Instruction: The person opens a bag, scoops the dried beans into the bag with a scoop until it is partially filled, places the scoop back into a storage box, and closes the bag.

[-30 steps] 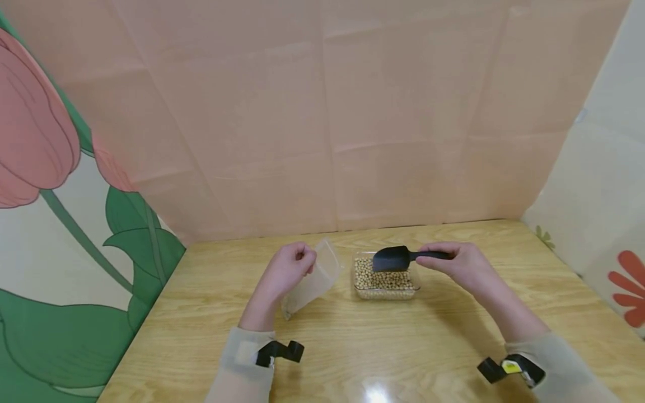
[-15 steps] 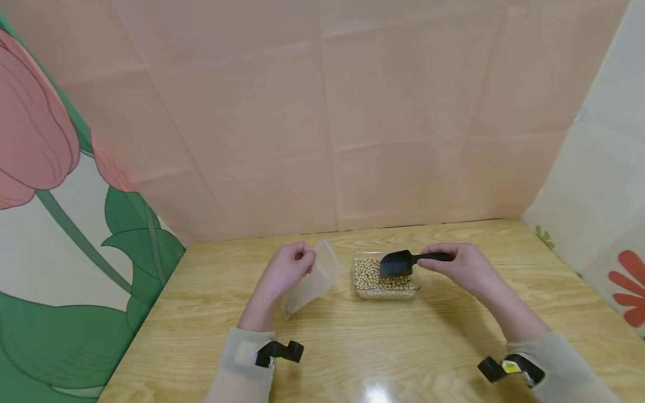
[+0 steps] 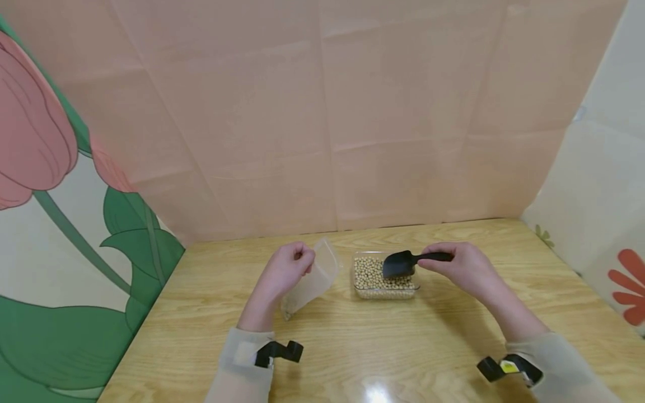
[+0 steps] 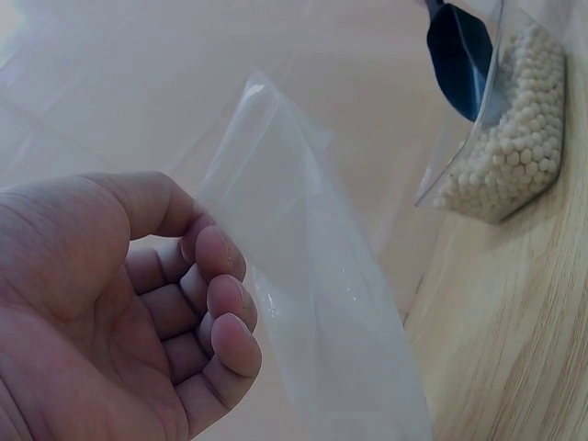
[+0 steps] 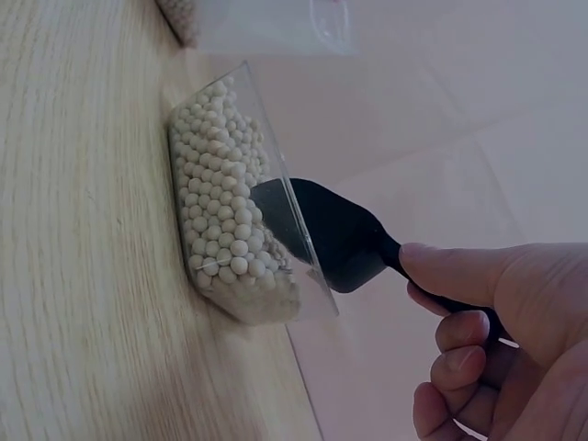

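While our left hand [image 3: 288, 268] pinches the upper part of a translucent bag [image 3: 316, 282] on the left, our right hand [image 3: 466, 267] grips the handle of a black scoop [image 3: 398, 264] on the right. We hold its blade inside a clear box [image 3: 385, 289] (filled with pale round beads [image 3: 369, 274]), which stands right of the bag, toward the far side of the wood-grain table [image 3: 347, 347].

The left hand [image 4: 106, 294] pinches a translucent bag [image 4: 322, 276] near a dark scoop [image 4: 459, 60] and a container [image 4: 447, 172] of beads [image 4: 516, 147]
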Tool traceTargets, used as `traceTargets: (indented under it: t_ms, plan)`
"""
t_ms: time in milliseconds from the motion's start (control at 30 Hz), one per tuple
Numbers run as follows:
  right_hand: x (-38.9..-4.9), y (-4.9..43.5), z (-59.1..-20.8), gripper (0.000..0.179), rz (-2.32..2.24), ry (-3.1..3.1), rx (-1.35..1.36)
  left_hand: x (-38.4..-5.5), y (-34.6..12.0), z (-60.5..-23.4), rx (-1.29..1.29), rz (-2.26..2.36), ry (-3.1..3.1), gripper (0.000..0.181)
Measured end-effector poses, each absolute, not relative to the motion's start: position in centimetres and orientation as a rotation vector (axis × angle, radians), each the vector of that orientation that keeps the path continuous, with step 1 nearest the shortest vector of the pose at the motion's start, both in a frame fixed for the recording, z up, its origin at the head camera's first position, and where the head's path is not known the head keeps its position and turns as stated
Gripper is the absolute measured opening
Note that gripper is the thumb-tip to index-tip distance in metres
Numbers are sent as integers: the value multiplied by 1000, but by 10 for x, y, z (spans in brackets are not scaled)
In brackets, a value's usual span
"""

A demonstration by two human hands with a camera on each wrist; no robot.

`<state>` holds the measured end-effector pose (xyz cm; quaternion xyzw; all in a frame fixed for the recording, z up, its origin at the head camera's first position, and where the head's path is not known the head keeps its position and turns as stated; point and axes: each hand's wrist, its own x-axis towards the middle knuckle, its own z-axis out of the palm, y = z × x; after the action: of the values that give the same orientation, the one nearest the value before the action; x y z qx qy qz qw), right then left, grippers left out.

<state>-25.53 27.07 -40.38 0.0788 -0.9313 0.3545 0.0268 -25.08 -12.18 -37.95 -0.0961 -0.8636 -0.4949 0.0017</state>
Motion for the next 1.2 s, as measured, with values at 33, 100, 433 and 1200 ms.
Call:
traceTargets:
  t_ms: [33, 100, 433, 1200]
  plan:
    - [-255, 270, -404, 50, 1088, -2871, 251, -251, -122, -379, -301, -1549, -2711, 27]
    - [-255, 269, -405, 50, 1071, -2863, 267, -251, -122, -379, -300, -1548, -2709, 27]
    - [-256, 259, -410, 48, 1016, -2864, 270, -253, -122, -380, -314, -1524, -2710, 28]
    - [-263, 248, -428, 41, 1248, -2875, 197, -250, -122, -378, -310, -1557, -2699, 28]
